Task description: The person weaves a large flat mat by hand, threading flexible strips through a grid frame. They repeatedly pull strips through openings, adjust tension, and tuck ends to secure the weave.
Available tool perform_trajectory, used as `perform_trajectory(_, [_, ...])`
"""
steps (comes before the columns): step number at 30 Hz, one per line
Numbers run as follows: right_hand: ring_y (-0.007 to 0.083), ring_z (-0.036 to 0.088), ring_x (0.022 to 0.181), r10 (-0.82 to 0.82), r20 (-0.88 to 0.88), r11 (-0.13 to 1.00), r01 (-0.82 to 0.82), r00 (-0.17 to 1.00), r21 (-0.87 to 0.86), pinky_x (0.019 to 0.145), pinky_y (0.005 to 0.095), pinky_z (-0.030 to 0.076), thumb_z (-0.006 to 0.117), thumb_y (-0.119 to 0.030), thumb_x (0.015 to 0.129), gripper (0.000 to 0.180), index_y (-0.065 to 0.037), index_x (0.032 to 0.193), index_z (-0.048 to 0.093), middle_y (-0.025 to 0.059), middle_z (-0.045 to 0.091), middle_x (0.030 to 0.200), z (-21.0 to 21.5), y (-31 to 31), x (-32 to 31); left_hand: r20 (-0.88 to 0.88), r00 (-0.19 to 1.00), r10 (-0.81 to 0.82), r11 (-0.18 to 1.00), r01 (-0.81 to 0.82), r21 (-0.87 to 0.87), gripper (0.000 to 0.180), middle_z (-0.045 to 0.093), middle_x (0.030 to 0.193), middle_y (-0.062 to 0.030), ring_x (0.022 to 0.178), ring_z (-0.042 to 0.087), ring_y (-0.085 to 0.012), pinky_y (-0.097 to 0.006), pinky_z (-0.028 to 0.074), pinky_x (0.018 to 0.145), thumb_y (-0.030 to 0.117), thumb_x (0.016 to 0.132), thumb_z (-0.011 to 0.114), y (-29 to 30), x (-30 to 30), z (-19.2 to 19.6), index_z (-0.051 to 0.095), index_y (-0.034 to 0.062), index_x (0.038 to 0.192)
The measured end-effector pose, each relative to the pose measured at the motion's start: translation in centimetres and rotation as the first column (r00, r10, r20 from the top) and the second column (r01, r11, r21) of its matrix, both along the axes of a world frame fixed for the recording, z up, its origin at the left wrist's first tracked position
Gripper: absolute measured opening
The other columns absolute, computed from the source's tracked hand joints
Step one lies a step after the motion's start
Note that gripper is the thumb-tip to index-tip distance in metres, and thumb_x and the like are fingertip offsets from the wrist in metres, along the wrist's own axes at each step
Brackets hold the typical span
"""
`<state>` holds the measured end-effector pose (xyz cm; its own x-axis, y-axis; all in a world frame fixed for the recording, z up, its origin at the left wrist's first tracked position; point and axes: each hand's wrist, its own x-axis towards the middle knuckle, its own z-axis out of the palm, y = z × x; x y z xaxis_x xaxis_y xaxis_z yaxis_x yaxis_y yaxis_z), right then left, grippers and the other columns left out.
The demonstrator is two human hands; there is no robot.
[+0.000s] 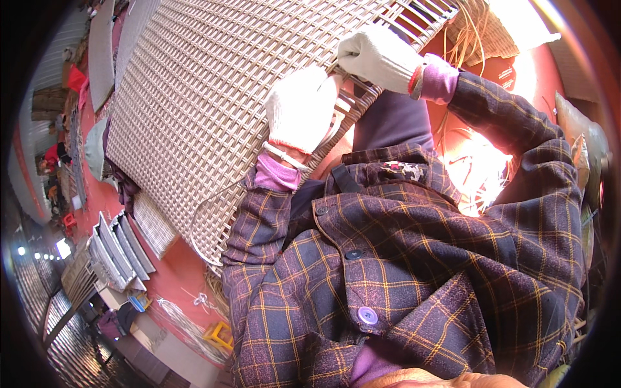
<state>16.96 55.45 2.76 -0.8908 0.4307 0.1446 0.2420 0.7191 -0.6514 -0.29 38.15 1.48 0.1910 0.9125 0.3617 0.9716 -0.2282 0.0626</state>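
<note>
A large woven wicker panel [213,90] in grey-beige strands lies slanted before me, its near edge against my lap. My left hand [299,107], in a white knit glove, rests on this edge with its fingers bent together. What those fingers grip is hidden. Farther right along the edge, my right hand [378,58] in a matching glove is curled closed. Whatever it holds cannot be made out. Between and beyond the hands, bare frame bars [424,16] show where no weave covers them. A thin loose strand [196,216] loops out near my left sleeve.
Loose tan strands [475,32] hang at the upper right beside another woven piece. To the left, several grey panels [119,249] stand stacked on the red floor [187,284]. A yellow plastic stool [221,336] and a pale bundle of strands [184,326] lie lower left.
</note>
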Motion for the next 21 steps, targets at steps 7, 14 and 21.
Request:
perform_trajectory(7, [0.0140,0.065,0.062,-0.289,-0.116,0.956,0.280,0.950,-0.090,0.060,0.0353,0.053,0.070,-0.015,0.096,0.017,0.001,0.094,0.078,0.0106,0.069,0.070,8.9,1.8,4.8,0.427,0.904,-0.024,0.999,0.008,0.039,0.029,0.078,0.120,-0.0150,0.102,0.077,-0.0295,-0.041,0.062,0.087,0.017,0.103,0.068,3.2,1.0,2.2,0.075,0.0030,0.128])
perform_trajectory(14, [0.0161,0.073,0.064,-0.044,0.213,0.965,0.097,0.976,-0.244,0.056,0.0321,0.057,0.059,-0.019,0.106,0.030,-0.010,0.130,0.075,0.0080,0.075,0.084,3.8,0.8,3.8,0.138,0.985,-0.108,0.987,0.090,0.133,0.030,0.075,0.097,-0.0094,0.086,0.075,-0.0314,-0.043,0.061,0.074,0.021,0.084,0.078,3.9,0.0,1.1,0.077,0.0112,0.112])
perform_trajectory(21, [0.0407,0.075,0.101,-0.003,0.203,0.993,-0.021,0.979,0.115,0.092,0.0480,0.059,0.052,-0.019,0.108,0.028,-0.005,0.118,0.075,0.0220,0.076,0.102,0.2,2.0,4.5,0.074,0.982,-0.174,0.980,0.165,0.107,0.022,0.074,0.090,-0.0079,0.085,0.074,-0.0305,-0.045,0.060,0.073,0.027,0.084,0.078,4.0,-0.3,-0.1,0.078,0.0132,0.101])
